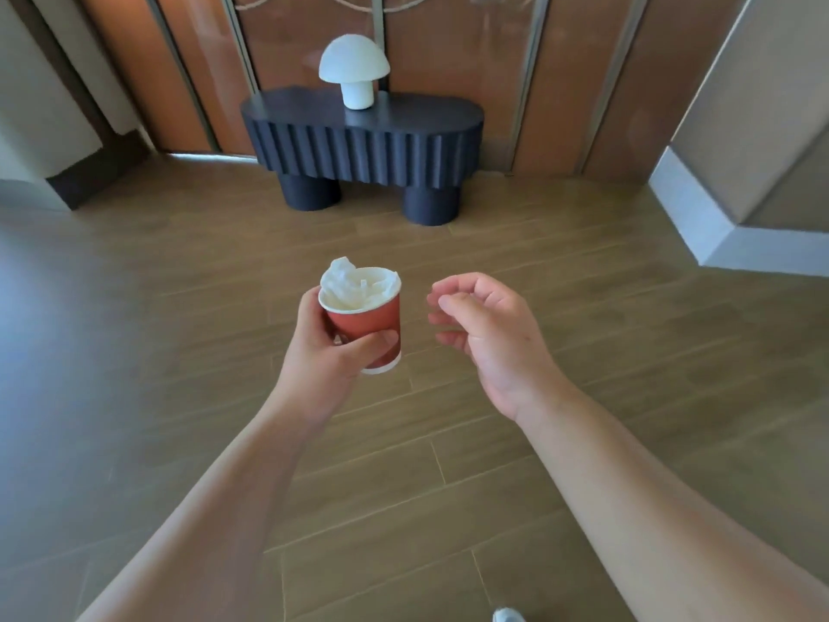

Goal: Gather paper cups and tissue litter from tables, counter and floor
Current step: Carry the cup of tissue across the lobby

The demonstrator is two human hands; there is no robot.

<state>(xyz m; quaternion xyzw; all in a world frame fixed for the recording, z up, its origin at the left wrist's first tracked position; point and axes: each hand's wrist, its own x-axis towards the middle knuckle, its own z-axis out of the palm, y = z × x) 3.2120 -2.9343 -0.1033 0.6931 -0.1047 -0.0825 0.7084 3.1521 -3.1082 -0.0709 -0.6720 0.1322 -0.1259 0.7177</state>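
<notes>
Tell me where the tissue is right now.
In the head view the tissue is stuffed into the red cup, gripped by the left hand at centre frame, above the wooden floor.

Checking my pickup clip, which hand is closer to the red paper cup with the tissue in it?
Left. The left hand grips the red paper cup holding crumpled tissue. The right hand hangs beside it, apart, fingers loosely curled, holding nothing.

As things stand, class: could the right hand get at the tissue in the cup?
Probably yes. The right hand hangs empty, fingers loosely curled, just beside the cup the left hand holds. The tissue sticks up above the rim, and nothing lies between them.
</notes>
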